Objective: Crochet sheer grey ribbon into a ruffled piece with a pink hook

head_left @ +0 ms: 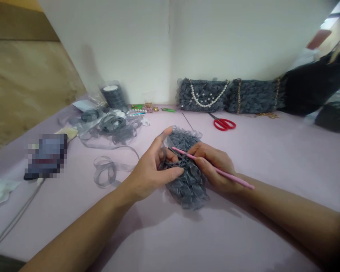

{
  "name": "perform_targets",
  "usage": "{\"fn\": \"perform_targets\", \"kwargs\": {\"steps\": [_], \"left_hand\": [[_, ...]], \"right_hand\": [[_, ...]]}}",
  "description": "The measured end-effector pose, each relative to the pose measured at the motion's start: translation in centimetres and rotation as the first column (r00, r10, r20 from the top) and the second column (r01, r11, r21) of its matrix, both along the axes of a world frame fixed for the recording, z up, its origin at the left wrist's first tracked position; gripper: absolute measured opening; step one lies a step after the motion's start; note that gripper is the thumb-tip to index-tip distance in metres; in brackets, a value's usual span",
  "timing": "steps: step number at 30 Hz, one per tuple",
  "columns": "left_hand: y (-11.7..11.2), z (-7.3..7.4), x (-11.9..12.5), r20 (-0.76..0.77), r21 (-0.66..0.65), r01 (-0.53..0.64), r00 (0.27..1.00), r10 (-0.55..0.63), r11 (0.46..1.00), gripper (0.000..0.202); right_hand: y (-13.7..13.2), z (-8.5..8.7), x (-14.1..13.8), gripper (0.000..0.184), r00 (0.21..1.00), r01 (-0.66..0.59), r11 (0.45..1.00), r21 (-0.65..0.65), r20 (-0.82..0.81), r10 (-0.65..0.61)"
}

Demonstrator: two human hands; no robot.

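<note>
A pale lilac tabletop (277,151) is spreading across the view. Behind it, a white panel (124,45) is standing upright, a faint vertical crease (169,26) running down near its middle. At far left, a mottled tan surface (25,87), wall or floor being hard to tell, is showing below a brown band (19,24). Bright light (336,15) is glowing in the blurred upper right corner, and soft shadows are falling on the tabletop.

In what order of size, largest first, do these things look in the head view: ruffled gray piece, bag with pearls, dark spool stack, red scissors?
1. Ruffled gray piece, perhaps helped by nearness to the camera
2. Bag with pearls
3. Dark spool stack
4. Red scissors
</note>
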State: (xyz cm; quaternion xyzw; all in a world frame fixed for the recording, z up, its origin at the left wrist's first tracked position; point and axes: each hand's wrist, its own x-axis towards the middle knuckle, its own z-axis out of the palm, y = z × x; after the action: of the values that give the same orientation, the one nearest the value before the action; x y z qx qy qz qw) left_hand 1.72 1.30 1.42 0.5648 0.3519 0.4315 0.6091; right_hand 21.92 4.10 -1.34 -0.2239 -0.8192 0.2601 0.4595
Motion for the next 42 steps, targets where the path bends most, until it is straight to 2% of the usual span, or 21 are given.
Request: {"fn": "perform_targets", "kwargs": {"steps": [5,8,12,17,20,23,26,29,31,35,42], "left_hand": [[-0.1,0.1,-0.2,-0.105,0.065,-0.017,0.994,0.024,0.998,0.09],[-0.1,0.1,-0.3,-0.118,0.069,-0.018,0.993,0.026,0.997,0.09],[0.1,-0.1,-0.6,-0.075,0.055,0.003,0.997,0.001,0.998,0.09],[0.4,-0.3,-0.6,0.022,0.002,-0.013,1.0,0.013,1.0,0.094],[0.5,-0.3,-0.6,0.04,-0.02,-0.017,0.999,0.017,1.0,0.094],[0.6,-0.5,-0.7,0.06,-0.016,0.005,0.998,-0.004,1.0,0.091],[0.6,-0.6,-0.8,0.101,-0.046,0.016,0.995,-0.012,0.999,0.09],[0.6,-0.6,-0.8,0.14,-0.078,0.02,0.99,-0.009,0.997,0.091],[0.7,-0.6,-0.7,0.156,-0.086,0.011,0.988,0.002,0.996,0.093],[0.7,-0.5,-0.7,0.162,-0.105,-0.023,0.986,0.04,0.994,0.098],[0.7,-0.4,-0.7,0.143,-0.086,-0.034,0.989,0.046,0.996,0.1]], "right_hand": [[-0.2,0.1,-0.2,0.024,1.0,0.017,0.998,-0.061,-0.021,-0.018],[-0.4,0.5,-0.3,0.029,0.998,0.054,0.99,-0.129,-0.007,-0.055],[-0.5,0.7,-0.4,0.036,0.996,0.089,0.968,-0.233,0.0,-0.092],[0.1,0.1,-0.7,0.041,0.985,0.031,0.92,-0.392,-0.143,-0.094],[0.5,-0.1,-0.8,0.043,0.971,-0.064,0.86,-0.507,-0.229,-0.063],[0.8,0.0,-0.9,0.043,0.954,-0.176,0.752,-0.636,-0.299,-0.029],[0.8,0.3,-1.0,0.042,0.933,-0.272,0.659,-0.701,-0.36,0.003],[0.7,0.5,-1.1,0.041,0.922,-0.313,0.603,-0.733,-0.387,0.008],[0.7,0.4,-1.1,0.042,0.921,-0.302,0.595,-0.745,-0.39,-0.021],[0.8,0.2,-1.1,0.041,0.924,-0.252,0.616,-0.747,-0.376,-0.077],[0.7,0.5,-1.0,0.038,0.93,-0.26,0.636,-0.726,-0.365,-0.036]]}}
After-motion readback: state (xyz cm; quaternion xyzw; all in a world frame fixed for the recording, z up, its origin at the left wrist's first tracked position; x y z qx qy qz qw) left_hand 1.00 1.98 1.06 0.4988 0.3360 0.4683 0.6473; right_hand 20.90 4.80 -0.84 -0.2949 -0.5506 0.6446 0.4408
